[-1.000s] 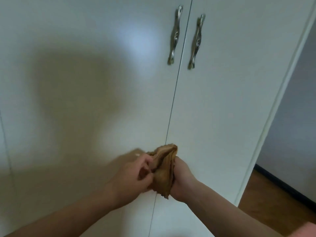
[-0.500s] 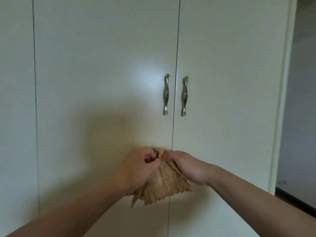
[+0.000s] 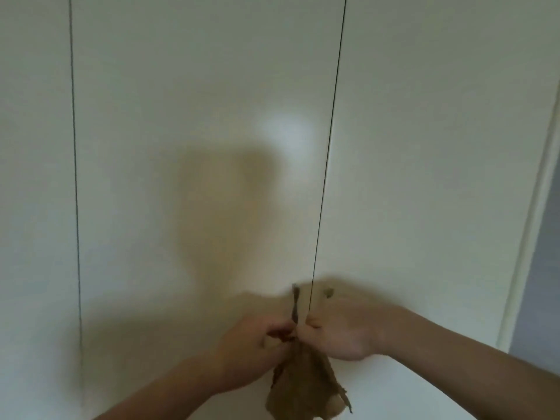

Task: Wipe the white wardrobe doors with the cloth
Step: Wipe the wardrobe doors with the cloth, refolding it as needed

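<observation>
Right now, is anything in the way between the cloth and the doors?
Nothing visible. Both the left hand and right hand hold the cloth bunched in front of the doors, near the seam between two of them. The door faces above are bare.

cloth (image 3: pixel 306 386) below both hands, before wardrobe doors (image 3: pixel 197 147)

A grey-blue wall (image 3: pixel 545 283) fills a narrow strip along the right edge of the view, in dimmer light than the rest. A pale upright trim strip (image 3: pixel 533 225) runs just beside it, leaning slightly; motion blur hides any finer detail.
</observation>
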The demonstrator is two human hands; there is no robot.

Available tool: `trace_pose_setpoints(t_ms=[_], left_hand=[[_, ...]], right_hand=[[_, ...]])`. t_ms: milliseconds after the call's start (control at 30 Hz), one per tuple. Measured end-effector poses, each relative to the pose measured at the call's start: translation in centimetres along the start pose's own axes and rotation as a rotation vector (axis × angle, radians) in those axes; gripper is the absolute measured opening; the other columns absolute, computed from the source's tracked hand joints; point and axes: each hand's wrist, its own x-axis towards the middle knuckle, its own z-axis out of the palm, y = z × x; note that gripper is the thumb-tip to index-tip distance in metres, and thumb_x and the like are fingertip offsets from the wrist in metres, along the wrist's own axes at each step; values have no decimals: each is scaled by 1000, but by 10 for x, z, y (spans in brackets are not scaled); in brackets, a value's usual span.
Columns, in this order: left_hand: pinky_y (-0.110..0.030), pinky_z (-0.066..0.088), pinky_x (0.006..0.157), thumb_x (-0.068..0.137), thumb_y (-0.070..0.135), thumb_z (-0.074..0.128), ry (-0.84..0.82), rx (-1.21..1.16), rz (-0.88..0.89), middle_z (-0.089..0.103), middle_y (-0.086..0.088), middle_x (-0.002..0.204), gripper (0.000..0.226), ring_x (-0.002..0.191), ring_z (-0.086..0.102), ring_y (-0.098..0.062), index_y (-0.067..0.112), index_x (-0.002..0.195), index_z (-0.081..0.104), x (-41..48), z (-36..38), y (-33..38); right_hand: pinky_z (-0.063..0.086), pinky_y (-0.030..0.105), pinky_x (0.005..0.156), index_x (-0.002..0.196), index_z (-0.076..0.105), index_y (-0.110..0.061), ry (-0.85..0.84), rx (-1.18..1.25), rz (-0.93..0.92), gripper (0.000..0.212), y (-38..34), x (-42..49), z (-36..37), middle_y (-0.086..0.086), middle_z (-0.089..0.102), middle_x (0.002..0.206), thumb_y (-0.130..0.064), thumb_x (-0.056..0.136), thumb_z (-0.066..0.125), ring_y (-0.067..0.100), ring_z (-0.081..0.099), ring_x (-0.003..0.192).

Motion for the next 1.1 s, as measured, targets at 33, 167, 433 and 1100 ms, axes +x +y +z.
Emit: trace_pose_setpoints(t_ms=[33, 167, 433, 1100], left_hand=[[-28, 53, 75, 92, 24, 66, -28, -12, -6, 70, 6, 82, 8, 79, 63, -1, 23, 95, 74, 11, -19, 11], [-16, 43, 69, 95, 16, 67, -91, -126, -151, 66, 20, 68, 28, 70, 58, 6, 34, 77, 77, 52, -99, 64], [-27, 46, 71, 93, 24, 58, 139, 5, -259, 66, 16, 79, 18, 76, 59, -2, 32, 80, 67, 160, -232, 185], [-32, 52, 70, 77, 45, 84, -431, 1047, -484, 67, 2, 85, 38, 83, 64, -18, 16, 101, 74, 133, -357, 297]], right_hand=[[43, 36, 82, 82, 57, -9, -15, -5, 0, 53, 2, -5, -26, 11, 59, 89, -40, 111, 24, 21, 54, 83], [43, 37, 74, 69, 45, -14, -23, 31, -26, 49, 15, -22, -128, 10, 54, 81, -35, 111, 31, 24, 53, 77], [52, 33, 88, 105, 71, -25, 272, 214, -156, 23, 45, -40, -289, -7, 70, 102, -42, 103, 56, 13, 63, 97], [50, 31, 79, 109, 56, -22, 229, 174, -129, 20, -14, -80, -333, -6, 55, 101, -32, 96, 68, 18, 57, 94]])
